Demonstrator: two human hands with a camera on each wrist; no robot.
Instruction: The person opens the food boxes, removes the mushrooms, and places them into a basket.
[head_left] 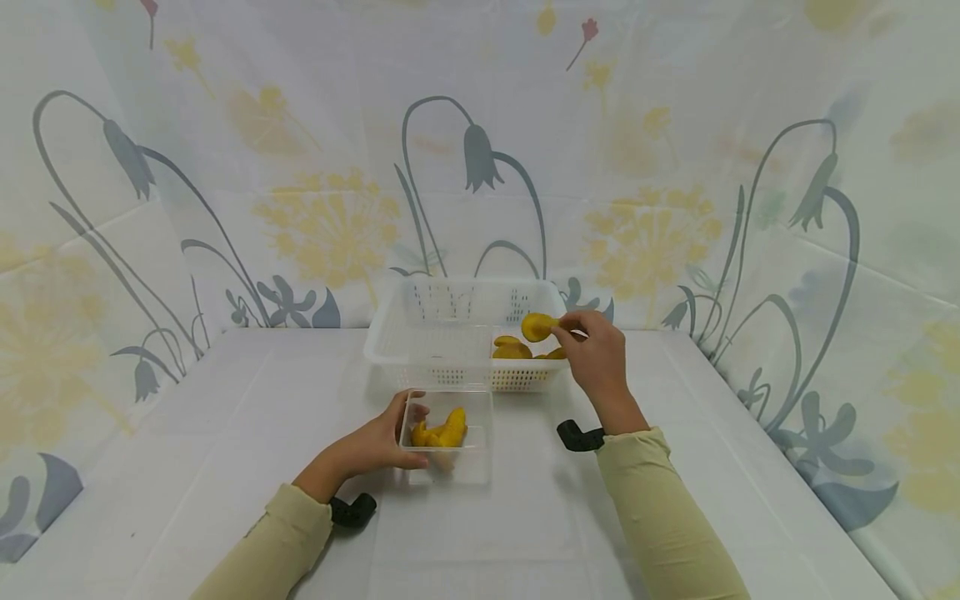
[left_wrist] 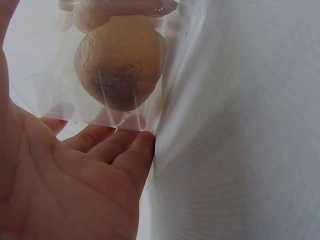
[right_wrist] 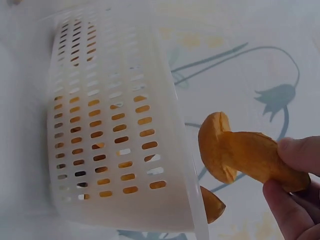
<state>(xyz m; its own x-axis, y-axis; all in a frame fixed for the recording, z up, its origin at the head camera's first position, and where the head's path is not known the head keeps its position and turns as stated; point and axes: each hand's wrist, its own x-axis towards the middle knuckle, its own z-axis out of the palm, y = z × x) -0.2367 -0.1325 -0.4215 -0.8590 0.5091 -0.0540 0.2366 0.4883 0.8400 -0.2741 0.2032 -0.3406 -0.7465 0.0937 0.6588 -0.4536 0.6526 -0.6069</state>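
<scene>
Above the near right rim of a white perforated basket (head_left: 420,371), my right hand (head_left: 596,350) pinches a yellow-brown mushroom (right_wrist: 250,152) by its stem, cap pointing left in the head view. Several more mushrooms (head_left: 512,350) lie inside the basket's right part. My left hand (head_left: 378,437) grips the left side of a small clear plastic box (head_left: 480,433) standing in front of the basket. A couple of mushrooms (head_left: 452,427) are in that box. One rounded cap (left_wrist: 120,62) with a dark patch shows through its wall in the left wrist view.
A clear lid (head_left: 450,350) stands raised behind the box, overlapping the basket's front in the head view. White cloth (head_left: 225,450) covers the table. Flower-printed sheeting (head_left: 480,225) hangs at the back and sides. A dark wrist mount (head_left: 580,435) is on each arm.
</scene>
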